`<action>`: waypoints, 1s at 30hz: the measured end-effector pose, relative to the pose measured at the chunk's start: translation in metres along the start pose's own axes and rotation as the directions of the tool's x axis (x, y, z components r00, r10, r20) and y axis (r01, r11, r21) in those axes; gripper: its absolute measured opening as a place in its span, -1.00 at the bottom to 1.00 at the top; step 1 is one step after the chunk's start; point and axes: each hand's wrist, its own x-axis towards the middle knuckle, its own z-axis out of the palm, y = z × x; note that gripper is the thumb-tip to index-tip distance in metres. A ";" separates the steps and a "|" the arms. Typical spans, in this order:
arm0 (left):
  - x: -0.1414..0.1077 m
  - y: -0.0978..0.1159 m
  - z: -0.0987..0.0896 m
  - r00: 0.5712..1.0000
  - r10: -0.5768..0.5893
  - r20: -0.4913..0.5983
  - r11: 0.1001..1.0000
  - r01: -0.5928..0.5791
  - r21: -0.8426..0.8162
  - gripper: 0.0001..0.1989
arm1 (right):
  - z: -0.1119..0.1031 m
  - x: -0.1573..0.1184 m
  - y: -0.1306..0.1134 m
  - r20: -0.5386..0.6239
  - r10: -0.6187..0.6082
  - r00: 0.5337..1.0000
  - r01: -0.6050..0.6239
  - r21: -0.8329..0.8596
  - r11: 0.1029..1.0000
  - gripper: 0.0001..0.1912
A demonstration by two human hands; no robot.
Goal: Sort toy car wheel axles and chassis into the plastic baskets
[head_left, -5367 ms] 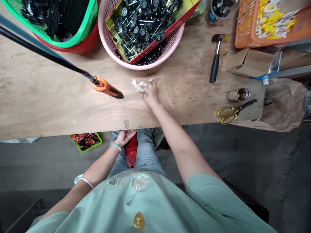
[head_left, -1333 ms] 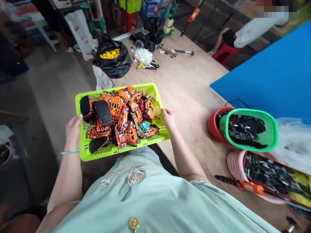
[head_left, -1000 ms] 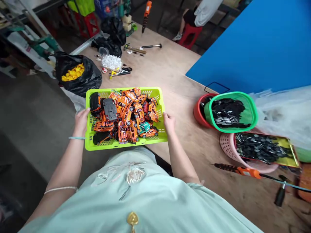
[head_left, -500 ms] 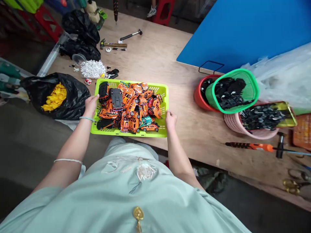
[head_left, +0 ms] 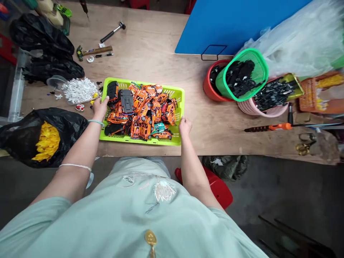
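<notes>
A lime-green plastic basket (head_left: 139,141) is held between my two hands, over the front part of the wooden table. Orange toy cars (head_left: 143,107) fill it in a heap, with black undersides showing on a few and one teal piece (head_left: 159,128) near the front. My left hand (head_left: 100,108) grips the basket's left rim, its thumb on top. At the right end my right hand (head_left: 185,126) is closed on the rim, its fingers curled. Whether the basket's bottom touches the tabletop I cannot tell.
White small parts (head_left: 80,90) and a black bag of yellow pieces (head_left: 47,141) lie left. Hammers (head_left: 96,50) rest behind. To the right stand a red bucket (head_left: 208,82), a green basket (head_left: 264,71), a pink basket (head_left: 264,111) and an electric screwdriver (head_left: 271,127). A red stool (head_left: 220,188) is below.
My view has turned and shifted right, and the basket with my hands on it sits farther in over the table. The red stool has come into view below the table edge.
</notes>
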 end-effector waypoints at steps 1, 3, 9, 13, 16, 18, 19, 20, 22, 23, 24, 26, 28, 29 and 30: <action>0.001 0.000 0.000 0.999 0.026 -0.020 0.998 -0.025 0.051 -0.65 | -0.003 0.003 -0.005 -0.030 -0.033 0.999 0.032 -0.032 0.999 -0.68; -0.006 0.002 0.000 0.991 0.108 -0.073 0.978 -0.092 0.189 -0.63 | -0.006 0.002 -0.019 -0.127 -0.161 0.979 0.155 -0.058 0.986 -0.68; -0.108 0.024 0.035 0.792 0.559 0.245 0.707 -0.610 0.357 -0.28 | 0.018 -0.046 -0.086 0.251 -0.456 0.854 0.377 0.306 0.874 -0.67; -0.164 0.018 0.063 0.580 0.579 0.573 0.562 -0.793 0.235 -0.20 | 0.045 -0.062 -0.107 0.366 -0.391 0.845 0.271 0.338 0.901 -0.69; -0.169 0.008 0.065 0.535 0.553 0.638 0.532 -0.817 0.224 -0.29 | 0.058 -0.054 -0.108 0.348 -0.315 0.883 0.163 0.401 0.901 -0.77; -0.164 0.003 0.062 0.517 0.555 0.651 0.514 -0.829 0.220 -0.35 | 0.061 -0.048 -0.106 0.379 -0.278 0.883 0.096 0.434 0.896 -0.80; -0.161 0.002 0.059 0.509 0.559 0.654 0.507 -0.835 0.216 -0.37 | 0.060 -0.046 -0.105 0.387 -0.271 0.881 0.078 0.447 0.891 -0.81; -0.159 0.002 0.057 0.505 0.565 0.653 0.500 -0.839 0.215 -0.38 | 0.057 -0.045 -0.103 0.378 -0.271 0.885 0.072 0.464 0.883 -0.80; -0.155 0.002 0.052 0.507 0.579 0.639 0.493 -0.841 0.221 -0.39 | 0.048 -0.046 -0.098 0.298 -0.276 0.914 0.082 0.529 0.844 -0.76; -0.154 0.003 0.050 0.512 0.587 0.627 0.493 -0.841 0.224 -0.38 | 0.042 -0.046 -0.094 0.245 -0.275 0.930 0.093 0.568 0.818 -0.72; -0.153 0.004 0.049 0.515 0.597 0.615 0.495 -0.840 0.223 -0.36 | 0.035 -0.047 -0.091 0.195 -0.271 0.943 0.103 0.604 0.791 -0.68; -0.152 0.010 0.050 0.508 0.617 0.601 0.502 -0.842 0.197 -0.29 | 0.021 -0.048 -0.084 0.120 -0.255 0.960 0.116 0.658 0.744 -0.59; -0.150 0.021 0.058 0.480 0.636 0.605 0.510 -0.849 0.137 -0.18 | 0.009 -0.051 -0.082 0.065 -0.247 0.967 0.137 0.683 0.717 -0.53; -0.149 0.029 0.064 0.460 0.642 0.613 0.518 -0.850 0.096 -0.12 | 0.005 -0.054 -0.084 0.036 -0.248 0.968 0.156 0.687 0.710 -0.51; -0.149 0.037 0.072 0.441 0.644 0.625 0.532 -0.845 0.048 -0.06 | 0.003 -0.058 -0.088 0.009 -0.254 0.967 0.179 0.686 0.705 -0.50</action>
